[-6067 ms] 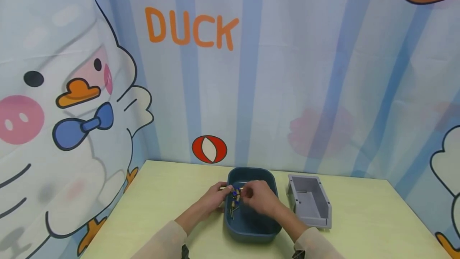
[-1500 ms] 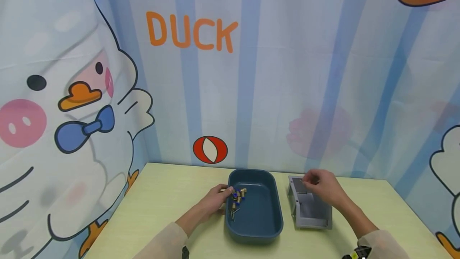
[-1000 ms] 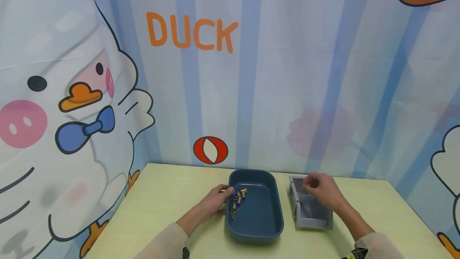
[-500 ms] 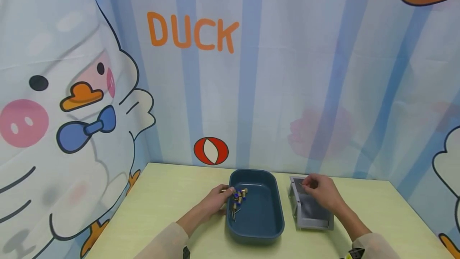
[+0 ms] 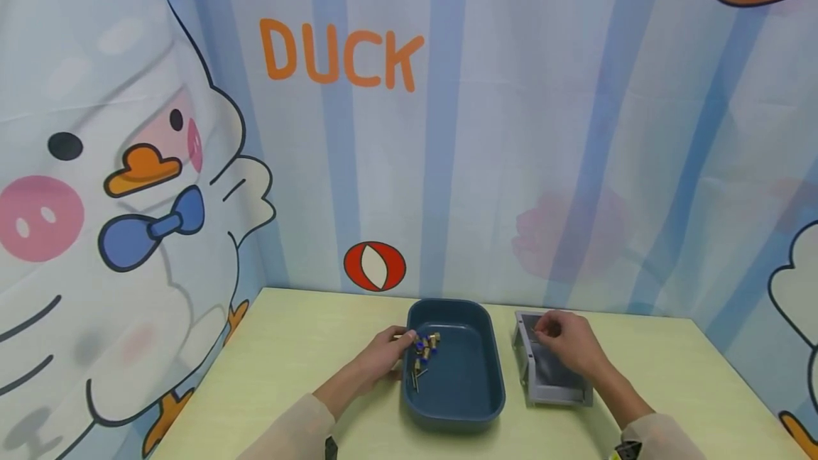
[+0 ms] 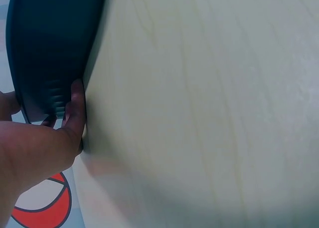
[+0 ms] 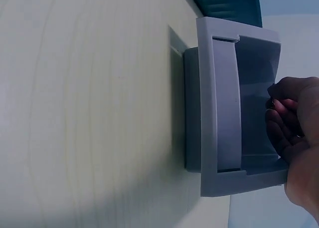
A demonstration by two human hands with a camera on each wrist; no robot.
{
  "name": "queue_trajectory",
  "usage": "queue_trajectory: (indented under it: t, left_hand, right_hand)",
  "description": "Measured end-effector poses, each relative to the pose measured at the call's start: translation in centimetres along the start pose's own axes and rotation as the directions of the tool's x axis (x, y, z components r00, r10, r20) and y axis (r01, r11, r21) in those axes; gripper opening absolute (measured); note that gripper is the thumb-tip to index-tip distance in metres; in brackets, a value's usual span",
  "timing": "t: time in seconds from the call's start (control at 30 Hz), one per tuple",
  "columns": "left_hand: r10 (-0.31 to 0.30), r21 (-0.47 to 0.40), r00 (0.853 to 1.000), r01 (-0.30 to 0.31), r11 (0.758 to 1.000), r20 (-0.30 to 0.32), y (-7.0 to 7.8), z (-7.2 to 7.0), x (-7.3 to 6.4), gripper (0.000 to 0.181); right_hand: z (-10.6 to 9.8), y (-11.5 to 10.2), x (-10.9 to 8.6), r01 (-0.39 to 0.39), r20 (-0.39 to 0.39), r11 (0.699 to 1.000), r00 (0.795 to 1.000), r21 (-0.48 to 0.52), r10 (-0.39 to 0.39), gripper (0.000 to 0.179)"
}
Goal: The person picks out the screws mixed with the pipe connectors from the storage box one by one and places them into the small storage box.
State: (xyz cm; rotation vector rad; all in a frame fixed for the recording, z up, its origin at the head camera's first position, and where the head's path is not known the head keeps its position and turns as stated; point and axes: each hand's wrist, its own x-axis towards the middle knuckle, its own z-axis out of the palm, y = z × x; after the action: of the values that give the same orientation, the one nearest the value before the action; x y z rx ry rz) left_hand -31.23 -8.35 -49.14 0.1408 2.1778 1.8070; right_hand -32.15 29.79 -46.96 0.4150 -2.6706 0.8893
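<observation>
My left hand (image 5: 382, 355) holds the left wall of a dark blue plastic basin (image 5: 469, 403), thumb over the rim and fingers against the outside. In the basin, near that thumb, lie several small brass fittings with blue collars (image 5: 425, 350) and a few thin metal screws or pins (image 5: 417, 379). My right hand (image 5: 569, 343) is over the back part of a grey plastic parts bin (image 5: 556, 396). Its thumb and fingertips pinch a small thin piece, mostly hidden; the right wrist view shows just a dark bit (image 7: 270, 103) between them.
Basin and bin stand side by side on a pale wood-grain table (image 5: 307, 332), a narrow gap between them. Behind the table hangs a printed curtain (image 5: 486, 162) with a duck picture. The bin's low front lip (image 7: 227, 103) faces me.
Six seconds ago my right hand was among the fittings in the basin; it has since moved right to the grey bin. Lately it sank slightly there. My left hand stays on the basin.
</observation>
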Motion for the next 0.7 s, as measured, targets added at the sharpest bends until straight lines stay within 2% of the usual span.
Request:
queue_trajectory:
  t: [0.27, 0.5, 0.7]
  left_hand:
    - [0.003, 0.0, 1.0, -0.003, 1.0, -0.008, -0.04, -0.01, 0.19, 0.059]
    - [0.006, 0.005, 1.0, -0.006, 1.0, -0.001, -0.07, -0.09, 0.06, 0.059]
    - [0.005, 0.008, 1.0, -0.005, 1.0, 0.005, -0.14, -0.15, 0.11, 0.059]
  right_hand:
    - [0.2, 0.19, 0.32, 0.033, 0.006, 0.999, 0.999, -0.025, -0.033, 0.009]
    - [0.17, -0.04, 0.19, 0.023, 0.005, 0.999, 1.0, -0.032, -0.022, 0.008]
    - [-0.15, -0.42, -0.06, 0.004, 0.013, 1.0, 1.0, 0.0, -0.004, 0.006]
